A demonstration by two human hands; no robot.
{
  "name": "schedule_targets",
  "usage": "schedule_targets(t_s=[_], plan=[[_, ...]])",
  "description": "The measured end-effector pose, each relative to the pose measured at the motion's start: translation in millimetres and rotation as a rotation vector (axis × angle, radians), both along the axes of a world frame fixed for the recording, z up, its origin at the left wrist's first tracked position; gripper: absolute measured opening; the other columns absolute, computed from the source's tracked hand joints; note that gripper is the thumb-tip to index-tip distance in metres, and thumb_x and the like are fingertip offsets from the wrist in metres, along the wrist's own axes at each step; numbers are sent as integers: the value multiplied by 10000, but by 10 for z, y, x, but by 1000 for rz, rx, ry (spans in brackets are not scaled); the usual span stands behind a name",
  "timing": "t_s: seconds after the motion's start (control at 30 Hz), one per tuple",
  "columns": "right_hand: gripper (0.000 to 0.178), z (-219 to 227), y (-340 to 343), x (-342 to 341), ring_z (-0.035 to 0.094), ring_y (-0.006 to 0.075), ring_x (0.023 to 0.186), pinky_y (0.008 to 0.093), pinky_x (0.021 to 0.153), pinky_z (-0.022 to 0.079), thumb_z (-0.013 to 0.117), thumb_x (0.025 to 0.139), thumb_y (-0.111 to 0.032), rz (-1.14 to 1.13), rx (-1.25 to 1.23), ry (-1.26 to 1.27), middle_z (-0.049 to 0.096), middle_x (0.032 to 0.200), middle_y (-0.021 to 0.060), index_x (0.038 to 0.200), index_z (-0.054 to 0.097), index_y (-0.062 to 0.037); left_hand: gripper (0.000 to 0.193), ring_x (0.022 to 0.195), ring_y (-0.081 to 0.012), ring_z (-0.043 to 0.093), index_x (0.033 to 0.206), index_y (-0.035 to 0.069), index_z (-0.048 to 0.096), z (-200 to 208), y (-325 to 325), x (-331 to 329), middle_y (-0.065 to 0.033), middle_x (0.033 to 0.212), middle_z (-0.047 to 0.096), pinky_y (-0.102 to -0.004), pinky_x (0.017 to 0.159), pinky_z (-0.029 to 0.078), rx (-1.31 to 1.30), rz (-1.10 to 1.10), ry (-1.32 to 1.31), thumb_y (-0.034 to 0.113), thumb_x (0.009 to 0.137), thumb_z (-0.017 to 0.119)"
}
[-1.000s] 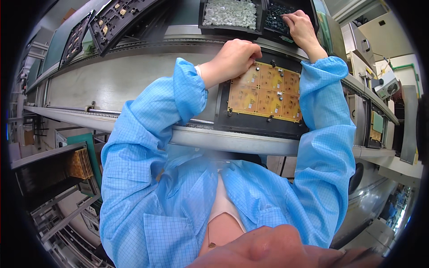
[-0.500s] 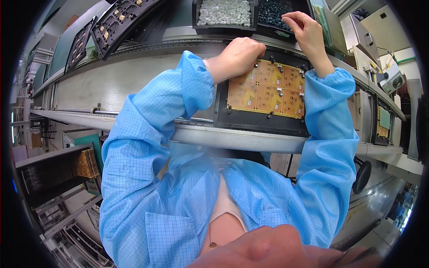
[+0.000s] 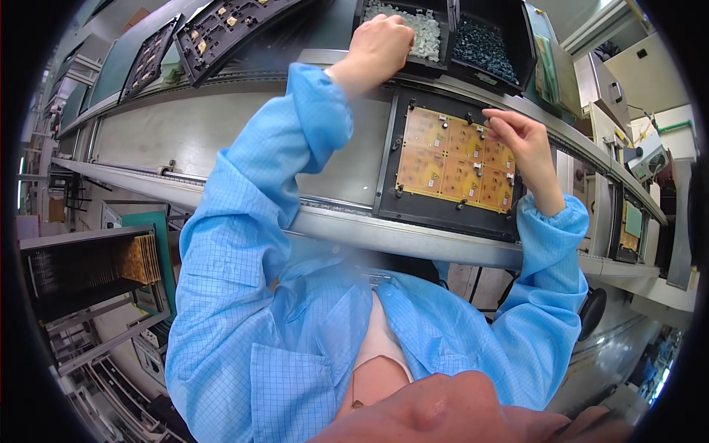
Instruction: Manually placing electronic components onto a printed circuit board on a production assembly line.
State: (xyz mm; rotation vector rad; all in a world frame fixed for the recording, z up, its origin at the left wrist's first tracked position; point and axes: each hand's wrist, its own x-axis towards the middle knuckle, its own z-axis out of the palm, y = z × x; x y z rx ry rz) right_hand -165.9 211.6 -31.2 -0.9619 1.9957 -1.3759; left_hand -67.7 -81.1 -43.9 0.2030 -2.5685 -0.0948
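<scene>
My left hand [image 3: 375,49] is at the front of a black bin [image 3: 425,67] of small white parts [image 3: 426,35]. Its fingers are curled closed, and their tips are hidden from above. Over the upper right part of a yellow-brown circuit board panel [image 3: 459,164], my right hand [image 3: 523,142] holds thumb and forefinger pinched together. Whatever lies between them is too small to name. The panel sits in a black carrier frame [image 3: 436,214] with dark clips around its edge, and several small white and black components stand on it.
A second black bin [image 3: 487,80] holds small dark blue parts. Green boards [image 3: 546,70] stand to its right. Black trays [image 3: 221,33] with tan pieces lean at the far left. A metal rail [image 3: 413,235] runs along the near side. A rack of boards [image 3: 140,260] stands lower left.
My right hand has come from the dark-part bin down to the panel. My left hand has moved from the panel's top edge to the white-part bin. The whole view has shifted slightly.
</scene>
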Motion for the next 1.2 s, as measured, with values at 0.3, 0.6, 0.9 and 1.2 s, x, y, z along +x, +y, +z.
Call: schedule_targets(t_s=[0.3, 0.6, 0.9, 1.2], plan=[[214, -55, 121, 293, 683, 140, 866, 284, 822, 582, 661, 944, -110, 1, 17, -402, 687, 993, 76, 1107, 662, 27, 124, 830, -261, 680, 922, 72, 736, 60, -212, -115, -96, 886, 716, -361, 753, 544, -142, -71, -221, 153, 842, 687], [219, -44, 125, 367, 685, 139, 844, 260, 797, 568, 693, 918, -101, 31, 100, -321, 699, 965, 86, 1095, 684, 28, 134, 749, -360, 692, 688, 27, 677, 53, -93, -223, -209, 752, 677, -448, 696, 558, 1, -103, -56, 117, 769, 619], [153, -18, 63, 531, 643, 122, 807, 248, 730, 515, 706, 865, -19, 36, 259, 358, 685, 920, 60, 1017, 720, -5, 145, 883, -363, 647, 728, 24, 688, 185, 11, -214, -212, 837, 655, -456, 831, 513, 70, -188, 166, 148, 786, 640], [130, 4, 99, 567, 632, 160, 807, 268, 721, 497, 721, 837, -20, 102, 312, 479, 662, 890, 74, 966, 734, -17, 163, 797, -372, 664, 800, 36, 715, 194, -17, -203, -193, 803, 682, -462, 743, 519, 429, -248, 251, 196, 807, 683]])
